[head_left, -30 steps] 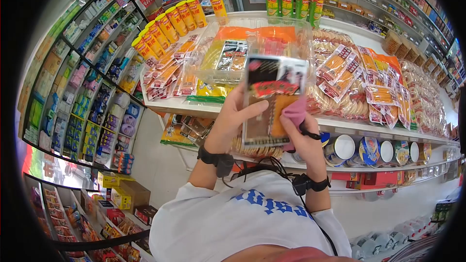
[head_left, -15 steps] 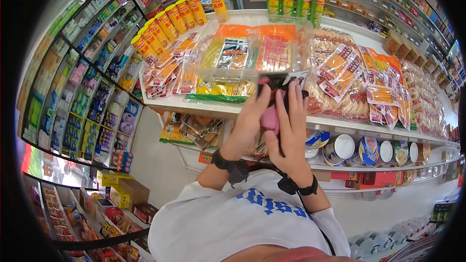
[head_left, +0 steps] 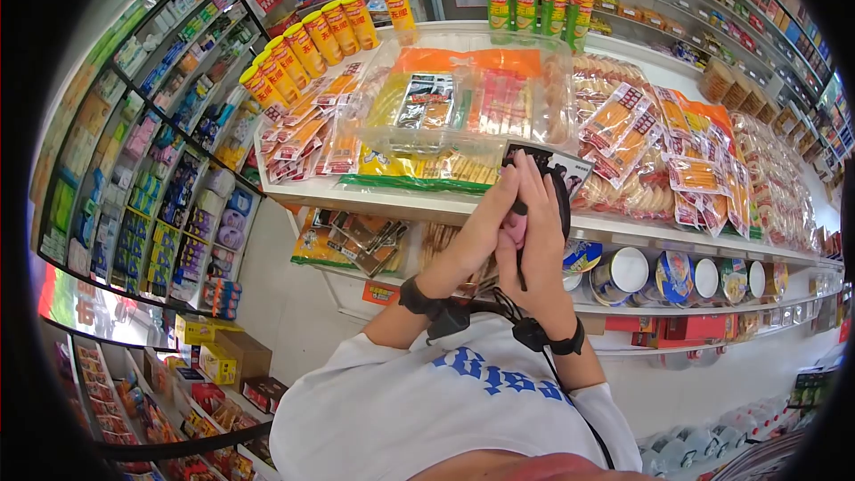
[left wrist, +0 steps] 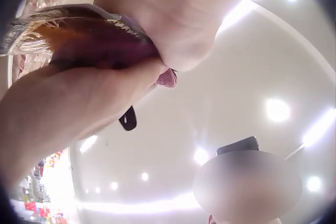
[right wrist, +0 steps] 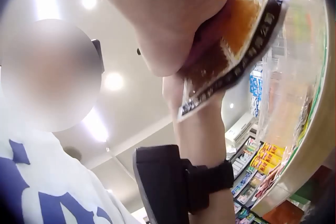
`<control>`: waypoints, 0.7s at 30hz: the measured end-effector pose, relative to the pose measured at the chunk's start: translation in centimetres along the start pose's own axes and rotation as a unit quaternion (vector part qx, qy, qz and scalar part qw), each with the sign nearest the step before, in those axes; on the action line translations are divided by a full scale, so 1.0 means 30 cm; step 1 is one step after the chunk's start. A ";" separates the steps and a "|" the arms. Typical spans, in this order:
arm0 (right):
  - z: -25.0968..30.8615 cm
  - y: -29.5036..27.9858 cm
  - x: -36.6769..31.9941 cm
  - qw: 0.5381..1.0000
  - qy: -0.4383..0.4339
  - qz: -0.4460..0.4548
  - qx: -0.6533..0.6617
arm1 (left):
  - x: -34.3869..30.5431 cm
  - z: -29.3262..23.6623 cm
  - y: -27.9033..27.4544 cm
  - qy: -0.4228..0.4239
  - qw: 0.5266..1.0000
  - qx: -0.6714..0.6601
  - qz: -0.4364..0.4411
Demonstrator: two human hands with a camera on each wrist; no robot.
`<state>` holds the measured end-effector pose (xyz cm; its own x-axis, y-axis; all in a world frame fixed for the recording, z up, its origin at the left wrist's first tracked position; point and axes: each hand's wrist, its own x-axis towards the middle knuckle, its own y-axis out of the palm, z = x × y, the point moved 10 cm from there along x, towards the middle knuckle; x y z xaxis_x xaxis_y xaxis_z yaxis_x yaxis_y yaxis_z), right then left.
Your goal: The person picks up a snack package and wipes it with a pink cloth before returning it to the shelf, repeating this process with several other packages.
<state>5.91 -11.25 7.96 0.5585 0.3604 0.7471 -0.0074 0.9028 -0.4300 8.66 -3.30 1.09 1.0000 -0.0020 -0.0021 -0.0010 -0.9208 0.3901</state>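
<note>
Both hands meet palm to palm in front of the display counter, their fingers extended and pointing up and away. Between the palms of the left hand (head_left: 476,236) and right hand (head_left: 541,245) is a flat black-edged snack packet (head_left: 575,173); its corner sticks out beyond the right fingers. A pink cloth-like piece (head_left: 514,226) shows between the thumbs. In the left wrist view the packet (left wrist: 79,37) lies pressed between the hands, with a pink tip (left wrist: 167,79) poking out. The right wrist view shows the packet's brown and orange contents (right wrist: 242,22) through clear film.
Behind the hands is a clear plastic tray (head_left: 419,137) with snack packs. Yellow canisters (head_left: 307,52) and green ones (head_left: 525,9) line the counter's back. Sausage packs (head_left: 614,116) lie to the right. Bowls (head_left: 623,272) and dark packets (head_left: 370,240) sit on the lower shelf.
The packet, first held face up and upright by both hands, has been turned and lowered between the palms. The left hand has moved right and now meets the right one.
</note>
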 end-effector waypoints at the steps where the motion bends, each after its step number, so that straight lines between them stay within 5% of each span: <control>1: -0.007 0.003 -0.002 1.000 -0.016 0.012 -0.021 | -0.001 -0.011 0.003 0.008 1.000 0.020 0.009; 6: -0.096 -0.083 0.013 0.991 0.047 -0.104 -0.066 | -0.017 -0.040 0.069 0.054 0.991 0.090 0.078; 9: -0.071 -0.065 0.019 0.995 0.019 -0.070 -0.064 | -0.015 0.011 0.092 0.009 0.983 0.104 0.152; 12: -0.015 -0.042 0.027 0.998 -0.032 -0.003 -0.045 | -0.038 0.038 0.051 -0.085 0.986 0.096 0.104; 15: -0.038 -0.064 0.030 0.998 -0.022 0.000 -0.057 | -0.035 0.043 0.084 -0.004 0.976 0.168 0.140; 18: -0.132 -0.128 0.012 0.984 0.078 -0.158 -0.040 | -0.008 0.002 0.107 0.093 0.980 0.130 0.115; 21: -0.153 -0.078 -0.024 0.983 0.102 -0.150 -0.003 | 0.026 0.054 0.019 -0.013 0.999 -0.020 0.021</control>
<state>9.33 -14.70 6.12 0.6901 0.0218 0.7234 0.1884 0.9597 -0.2086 9.44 -4.46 -0.17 0.9986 -0.0516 -0.0080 -0.0432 -0.9034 0.4266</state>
